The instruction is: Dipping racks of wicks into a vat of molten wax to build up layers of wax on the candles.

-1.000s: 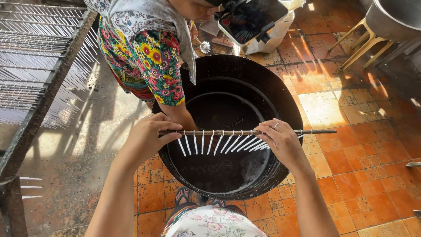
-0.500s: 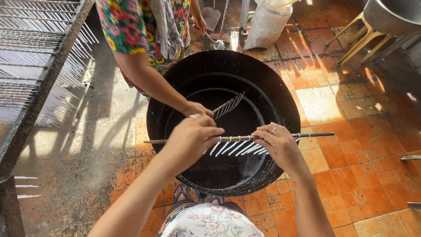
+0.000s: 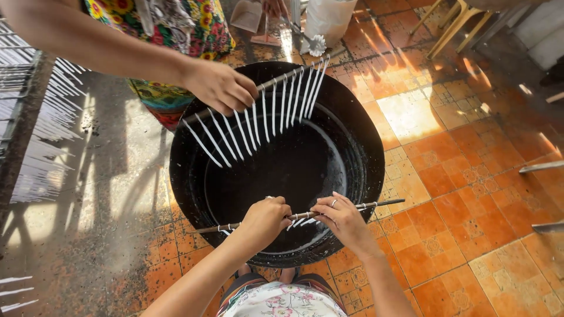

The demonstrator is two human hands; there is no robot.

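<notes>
left hand (image 3: 265, 218) and right hand (image 3: 341, 219) both gripping thin stick (image 3: 305, 215) of white wicks over black vat (image 3: 352, 129); co-worker's hand (image 3: 220, 87) at 11 o'clock lifting another rack (image 3: 258, 114).

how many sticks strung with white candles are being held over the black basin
2. One stick is gripped by the left hand and right hand at the near rim; another stick is lifted by the co-worker's hand at the far side.

My hands (image 3: 267, 218) cover stick (image 3: 382, 203) middle; hanging candles (image 3: 299, 222) mostly hidden. Co-worker (image 3: 170, 23) cut off at top edge.
</notes>
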